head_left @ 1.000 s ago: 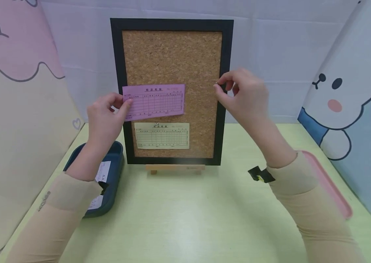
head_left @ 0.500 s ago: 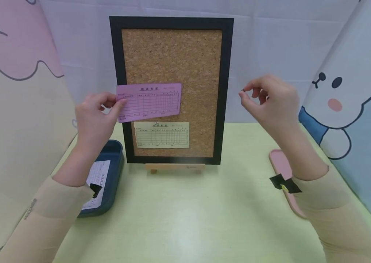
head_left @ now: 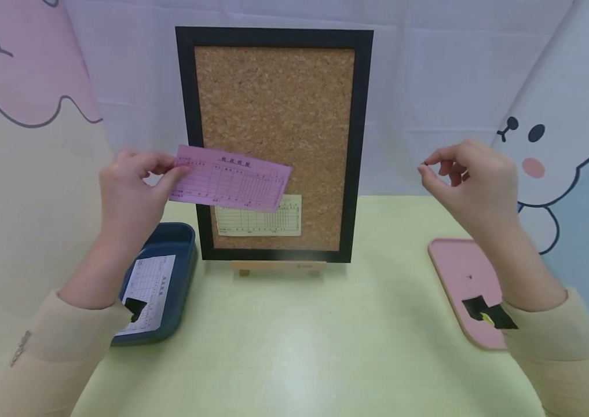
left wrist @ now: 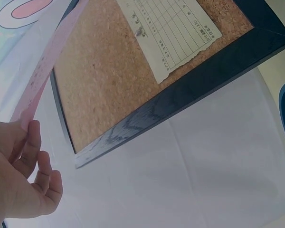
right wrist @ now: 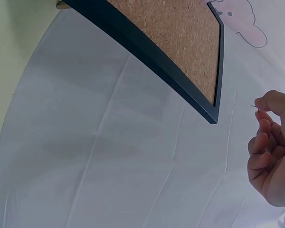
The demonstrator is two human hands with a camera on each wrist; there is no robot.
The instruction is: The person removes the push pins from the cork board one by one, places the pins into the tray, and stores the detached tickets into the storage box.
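My left hand (head_left: 135, 194) pinches a pink receipt slip (head_left: 231, 180) by its left end, between thumb and fingers. The slip tilts down to the right, apart from the corkboard (head_left: 275, 104), and covers the top of a yellow receipt slip (head_left: 258, 223) low on the board. In the left wrist view, a small shiny push pin (left wrist: 140, 33) sits in the yellow slip's upper edge. Right of the board, my right hand (head_left: 476, 185) pinches a tiny push pin between thumb and index finger. Its thin metal point (right wrist: 253, 106) sticks out in the right wrist view; the fingertips hide its head.
The black-framed board stands on a wooden easel foot (head_left: 278, 265). A dark blue tray (head_left: 188, 278) with white receipt slips (head_left: 150, 289) lies at left. At right is a pink tray (head_left: 450, 263) with a small dark item (head_left: 469, 277), partly under my right forearm.
My right hand has moved right and down, away from the board's edge, with the push pin. My left hand has drawn the pink slip left and lower, and its right end now dips.
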